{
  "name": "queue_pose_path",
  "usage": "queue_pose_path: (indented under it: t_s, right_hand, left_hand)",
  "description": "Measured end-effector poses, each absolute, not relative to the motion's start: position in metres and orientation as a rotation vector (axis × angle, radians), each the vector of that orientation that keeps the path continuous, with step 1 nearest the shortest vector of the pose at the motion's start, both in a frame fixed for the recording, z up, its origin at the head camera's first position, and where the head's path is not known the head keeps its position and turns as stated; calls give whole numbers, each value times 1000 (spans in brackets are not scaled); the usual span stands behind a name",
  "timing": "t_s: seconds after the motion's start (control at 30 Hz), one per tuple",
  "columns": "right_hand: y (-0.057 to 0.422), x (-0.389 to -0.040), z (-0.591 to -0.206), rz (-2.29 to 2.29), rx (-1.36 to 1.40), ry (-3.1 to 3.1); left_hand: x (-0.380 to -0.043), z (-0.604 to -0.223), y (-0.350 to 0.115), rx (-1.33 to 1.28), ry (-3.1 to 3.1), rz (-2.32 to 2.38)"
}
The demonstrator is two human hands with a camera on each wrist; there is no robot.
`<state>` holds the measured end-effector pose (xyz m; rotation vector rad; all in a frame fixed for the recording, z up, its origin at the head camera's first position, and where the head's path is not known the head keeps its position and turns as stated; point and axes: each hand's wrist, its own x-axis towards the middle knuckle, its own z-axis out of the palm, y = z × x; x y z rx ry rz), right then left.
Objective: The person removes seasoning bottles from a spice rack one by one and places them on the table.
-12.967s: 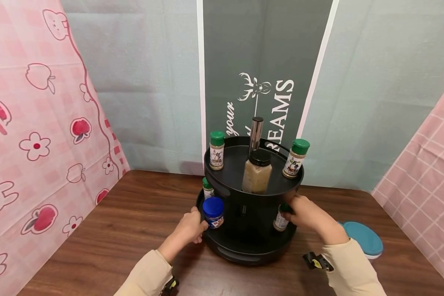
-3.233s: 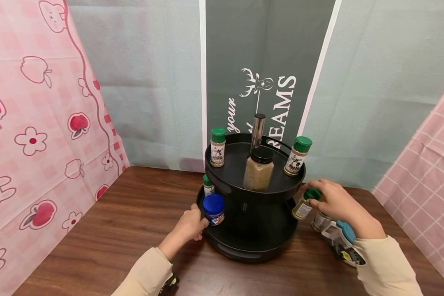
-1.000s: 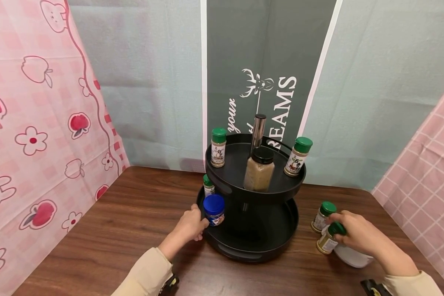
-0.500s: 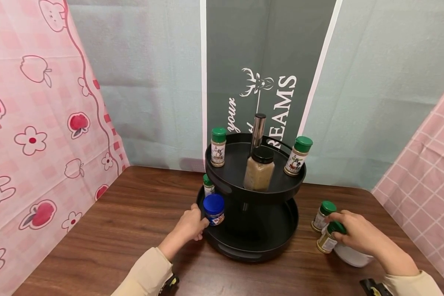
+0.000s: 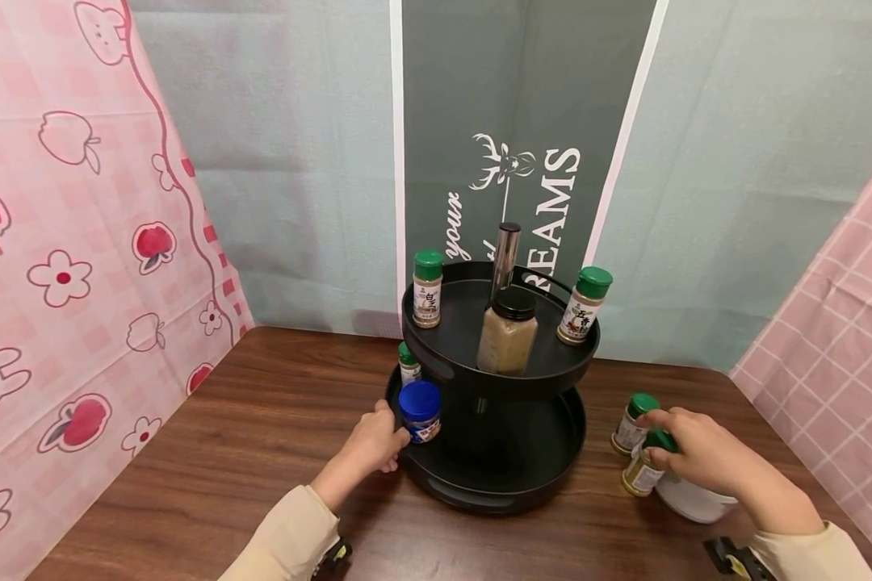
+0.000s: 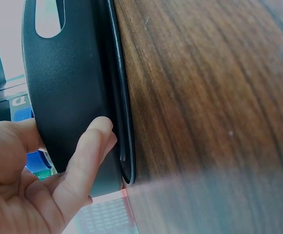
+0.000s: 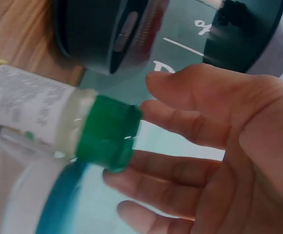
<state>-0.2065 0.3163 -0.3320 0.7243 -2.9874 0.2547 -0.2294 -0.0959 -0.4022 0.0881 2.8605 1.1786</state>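
Note:
My left hand (image 5: 374, 440) pinches the rim of the lower tray (image 5: 472, 502) of a black two-tier turntable, thumb inside and fingers against the outer wall (image 6: 68, 83). Close to the thumb stands a blue-lidded jar (image 5: 420, 420). On the table at the right, my right hand (image 5: 705, 452) is around the green cap of a spice jar (image 5: 641, 476). In the right wrist view its fingers are loosely spread beside the cap (image 7: 110, 131), the thumb apart from it. A second green-capped spice jar (image 5: 627, 434) stands just behind. Both jars are upright.
A whitish container (image 5: 693, 502) sits under my right hand, mostly hidden. The upper tray (image 5: 436, 367) bears two green-capped spice jars (image 5: 427, 303) (image 5: 580, 316) and a black-lidded square jar (image 5: 507, 343). Another small green-capped jar (image 5: 408, 367) stands at the lower tray's left.
My right hand has carried a green-capped spice jar from the turntable's right side to the table, beside another one. Its fingers have just loosened from the cap. The left hand stays on the tray.

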Motion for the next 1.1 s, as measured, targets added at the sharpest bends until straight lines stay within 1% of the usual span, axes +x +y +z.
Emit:
queue_pose_path:
  t_s: [0.2, 0.47, 1.1]
  right_hand:
    - [306, -207, -322, 340, 701, -3083]
    - [295, -210, -317, 335, 759, -3054]
    - [267, -213, -328, 434, 862, -3060]
  left_hand:
    - [-229, -402, -96, 89, 2867, 1178]
    - [-229, -403, -96, 98, 2879, 1178]
    - [-229, -402, -96, 80, 2857, 1181]
